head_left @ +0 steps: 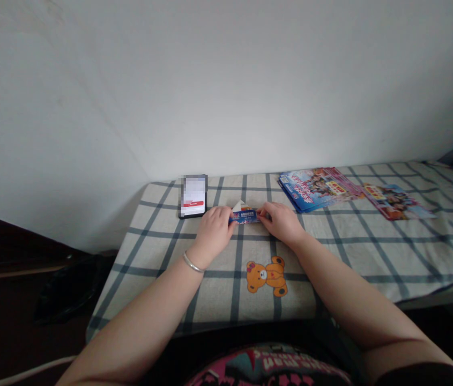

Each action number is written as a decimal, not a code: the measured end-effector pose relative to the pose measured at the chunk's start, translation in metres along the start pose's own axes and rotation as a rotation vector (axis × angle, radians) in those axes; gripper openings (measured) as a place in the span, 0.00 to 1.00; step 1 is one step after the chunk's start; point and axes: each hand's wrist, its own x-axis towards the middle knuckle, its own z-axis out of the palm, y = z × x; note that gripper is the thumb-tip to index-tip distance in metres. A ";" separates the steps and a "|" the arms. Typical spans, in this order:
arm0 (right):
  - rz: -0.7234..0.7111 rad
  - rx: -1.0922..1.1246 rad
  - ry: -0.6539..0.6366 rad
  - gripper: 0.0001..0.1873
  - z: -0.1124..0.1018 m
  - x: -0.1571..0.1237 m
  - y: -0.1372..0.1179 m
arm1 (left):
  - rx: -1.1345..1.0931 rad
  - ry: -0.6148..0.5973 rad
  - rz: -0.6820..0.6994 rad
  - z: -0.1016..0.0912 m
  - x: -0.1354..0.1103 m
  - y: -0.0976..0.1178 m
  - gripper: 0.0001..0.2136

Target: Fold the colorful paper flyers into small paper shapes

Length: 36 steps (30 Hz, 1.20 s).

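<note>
Between my hands is a folded printed flyer (246,215), a narrow blue strip with a pale pointed corner sticking up behind it. My left hand (215,228), with a silver bangle at the wrist, pinches the strip's left end. The right end is pinched between the thumb and fingers of my right hand (282,221). The strip is at the checked tablecloth (218,289), just beyond a printed brown teddy bear (266,276). Left of my left hand, a phone (193,195) with a lit screen lies on the cloth.
A stack of colourful flyers (314,187) lies at the back right, with more flyers (399,201) beside it. A white wall (226,86) rises along the table's far edge. A black plastic bag (71,287) is down at the left.
</note>
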 end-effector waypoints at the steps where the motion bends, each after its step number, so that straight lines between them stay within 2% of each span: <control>1: -0.008 0.017 0.007 0.04 0.000 0.000 0.000 | -0.003 0.013 -0.011 0.001 0.000 -0.001 0.07; 6: -0.084 0.056 0.034 0.08 -0.002 -0.001 0.001 | -0.062 0.069 -0.059 0.001 0.001 -0.001 0.16; 9: -0.082 0.048 0.052 0.08 -0.003 -0.001 0.001 | -0.095 0.060 -0.060 -0.002 0.003 -0.001 0.19; 19: -0.085 -0.079 0.242 0.03 -0.003 -0.001 0.000 | -0.215 0.048 -0.131 -0.001 0.002 -0.003 0.13; 22: -0.106 -0.066 0.213 0.02 -0.002 -0.002 -0.004 | -0.263 0.094 -0.135 0.001 0.001 -0.003 0.15; 25: -0.143 -0.025 0.148 0.05 0.000 -0.003 -0.007 | -0.271 0.128 -0.087 0.002 0.001 -0.002 0.16; 30: -0.243 0.035 0.019 0.13 0.005 -0.002 -0.008 | -0.191 0.021 -0.019 -0.004 0.002 0.003 0.13; 36: -0.288 0.077 -0.030 0.20 0.007 -0.001 -0.008 | -0.193 -0.062 0.008 -0.012 0.001 0.008 0.11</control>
